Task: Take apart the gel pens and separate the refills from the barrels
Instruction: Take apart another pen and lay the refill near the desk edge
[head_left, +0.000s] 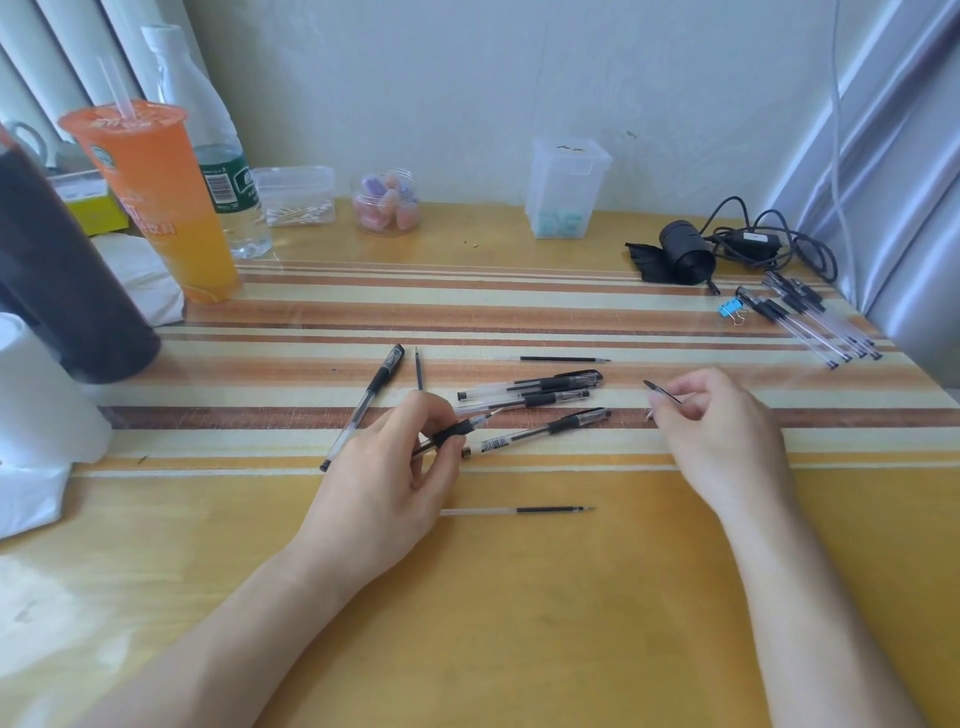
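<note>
Farthest left, a lone gel pen (363, 405) lies slantwise on the striped mat (753, 418), its cap end pointing away from me. It passes just beside my left hand (389, 483); I cannot tell if they touch. Next to it a short refill (418, 369) points away from me, and its near end disappears behind my forefinger.

My left fingers are curled tight round the held pen (457, 430) at its black grip. The tip pokes out to the right past my fingertips, and the rear of the barrel is hidden under my palm.

Just right of those fingertips lie three capped pens (530, 389): two side by side and one nearer me, all with their caps to the right. Nearer me still lies the front refill (524, 511), whose pale end runs behind the heel of my left hand. The far refill (563, 359) rests beyond the capped pens, clear of both hands.

My right hand (722, 436) pinches a dark sliver (662, 391) between thumb and forefinger, the other fingers loosely bent. The sliver is too small and blurred for me to tell which part it is.

At the mat's far right corner sits a pen pile (815, 325), well apart from my hands and too overlapped to count.
</note>
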